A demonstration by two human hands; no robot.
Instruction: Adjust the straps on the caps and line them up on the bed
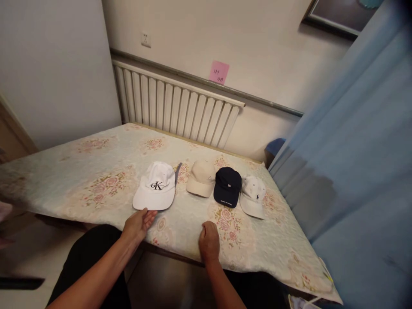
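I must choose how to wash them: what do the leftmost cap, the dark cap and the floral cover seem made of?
Leftmost cap: probably cotton cloth; matte white, with soft dents and creases.
Dark cap: likely similar matte cloth, showing no shine; fibre unclear.
Floral cover: fabric, perhaps quilted; its surface looks softly puckered.

Wears black trousers [90, 245], uniformly dark and plain; shows bare left forearm [98, 273] and bare right forearm [223, 284], with left hand [139, 223] and right hand [210, 243] likewise bare.

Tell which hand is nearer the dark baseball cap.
Right. The right hand is in front of the dark baseball cap, slightly left; the left hand is farther left, touching the white K-logo cap.
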